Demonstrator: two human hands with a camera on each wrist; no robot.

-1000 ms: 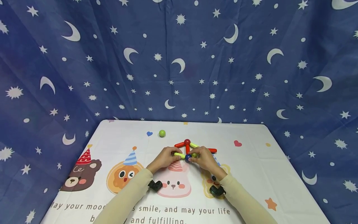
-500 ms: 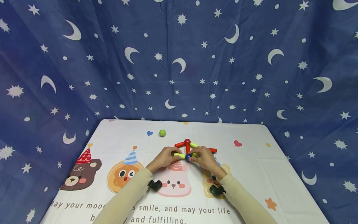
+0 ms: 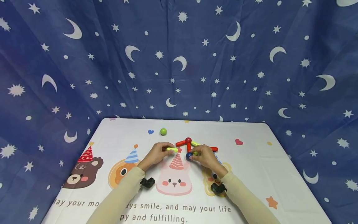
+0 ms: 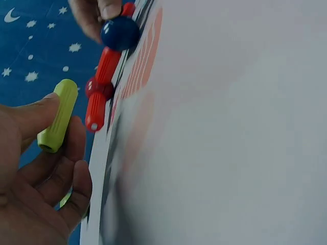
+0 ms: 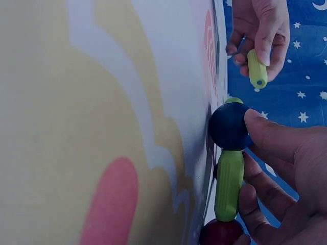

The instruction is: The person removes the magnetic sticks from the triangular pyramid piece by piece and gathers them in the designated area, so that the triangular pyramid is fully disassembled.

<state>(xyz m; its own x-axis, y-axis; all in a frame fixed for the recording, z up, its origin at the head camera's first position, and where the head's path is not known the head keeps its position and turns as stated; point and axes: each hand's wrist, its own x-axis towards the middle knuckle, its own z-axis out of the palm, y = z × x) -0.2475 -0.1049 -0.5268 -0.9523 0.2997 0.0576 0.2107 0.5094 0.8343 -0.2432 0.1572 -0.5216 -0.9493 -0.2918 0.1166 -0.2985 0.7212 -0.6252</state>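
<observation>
Over the white surface (image 3: pixel 251 161), the left hand (image 3: pixel 155 153) pinches a ridged yellow-green rod (image 3: pixel 172 150), the right hand (image 3: pixel 207 158) a glossy dark-blue ball (image 3: pixel 189 156).

PLACE: screened off (room type unclear) | starry blue backdrop (image 3: pixel 193 40) on three sides | party-cartoon tablecloth (image 3: pixel 254 168)

From my end, I see the blue ball (image 5: pixel 228 126) as smooth and glossy, the yellow-green stick (image 4: pixel 60 116) as ribbed, plastic-looking, the bench (image 3: pixel 223 132) smooth and matt, the curtain (image 3: pixel 193 43) creased cloth.
</observation>
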